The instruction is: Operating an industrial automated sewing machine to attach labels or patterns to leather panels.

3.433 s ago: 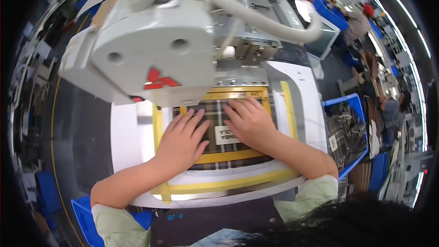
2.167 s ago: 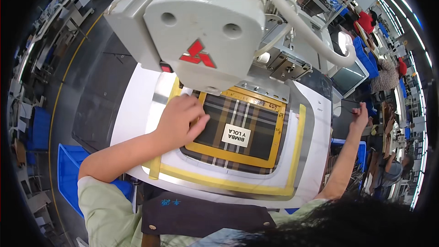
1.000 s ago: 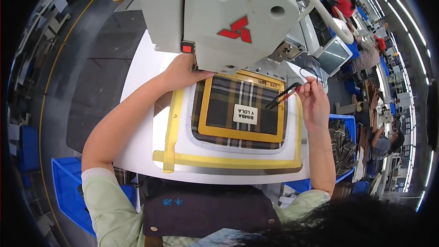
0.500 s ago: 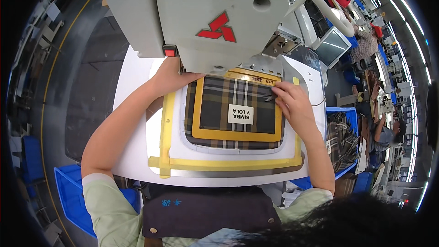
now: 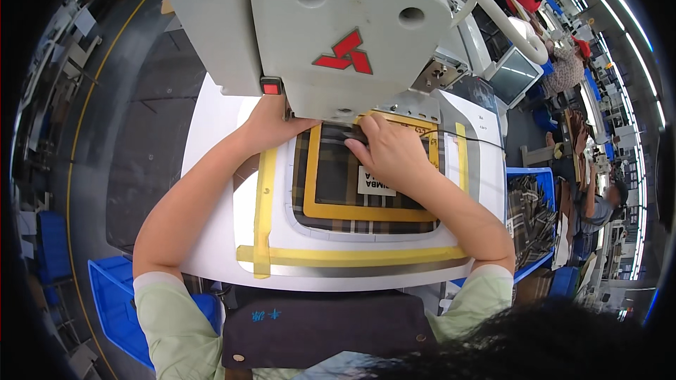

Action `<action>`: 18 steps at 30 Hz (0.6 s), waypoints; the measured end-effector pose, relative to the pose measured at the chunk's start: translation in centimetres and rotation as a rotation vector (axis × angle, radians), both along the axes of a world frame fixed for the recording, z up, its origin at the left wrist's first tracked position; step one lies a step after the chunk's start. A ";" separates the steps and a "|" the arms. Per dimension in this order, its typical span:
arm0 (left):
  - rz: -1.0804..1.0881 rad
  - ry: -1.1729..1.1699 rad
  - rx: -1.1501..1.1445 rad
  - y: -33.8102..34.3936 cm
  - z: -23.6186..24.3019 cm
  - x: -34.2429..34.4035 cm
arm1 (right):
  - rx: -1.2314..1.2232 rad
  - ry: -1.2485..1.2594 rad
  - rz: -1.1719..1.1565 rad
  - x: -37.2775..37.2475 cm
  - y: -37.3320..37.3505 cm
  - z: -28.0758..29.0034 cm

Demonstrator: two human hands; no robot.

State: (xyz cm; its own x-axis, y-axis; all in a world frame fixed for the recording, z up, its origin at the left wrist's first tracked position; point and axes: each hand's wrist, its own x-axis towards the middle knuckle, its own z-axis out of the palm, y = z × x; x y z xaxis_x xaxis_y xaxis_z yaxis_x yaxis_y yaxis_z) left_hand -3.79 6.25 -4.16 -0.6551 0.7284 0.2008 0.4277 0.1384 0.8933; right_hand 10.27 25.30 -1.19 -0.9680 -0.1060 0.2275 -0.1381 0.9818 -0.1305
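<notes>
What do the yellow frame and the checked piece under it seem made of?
Yellow frame: perhaps plastic or painted metal, smooth-looking, with crisp edges and even colour. Checked piece: probably matt woven fabric, given its plaid bands; printed sheet remains possible.

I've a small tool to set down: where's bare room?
Free: dark tabletop left of the white board, and board between left forearm and left yellow tape. Crowded: around the yellow frame, by left hand, right hand and machine head; and the right blue bin, heaped with plaid pieces.
</notes>
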 end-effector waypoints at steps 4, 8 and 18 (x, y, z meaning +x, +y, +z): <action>-0.017 0.011 -0.042 0.0 -0.1 -0.3 | 0.205 0.006 0.086 -1.6 -0.4 -0.2; -0.015 0.030 -0.041 0.0 -0.1 -0.2 | 0.281 -0.093 0.073 -2.0 -0.1 0.4; 0.013 0.031 -0.081 0.0 0.6 0.1 | 0.119 -0.119 -0.008 -2.8 -1.5 1.2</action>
State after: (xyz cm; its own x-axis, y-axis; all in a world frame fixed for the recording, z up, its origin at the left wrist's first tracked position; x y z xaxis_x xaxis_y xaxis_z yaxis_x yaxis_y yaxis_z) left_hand -3.70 6.22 -3.52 -0.6589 0.7347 0.1614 0.4524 0.2156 0.8654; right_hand 7.45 23.78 0.06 -0.9882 -0.1179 0.0976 -0.1211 0.9922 -0.0284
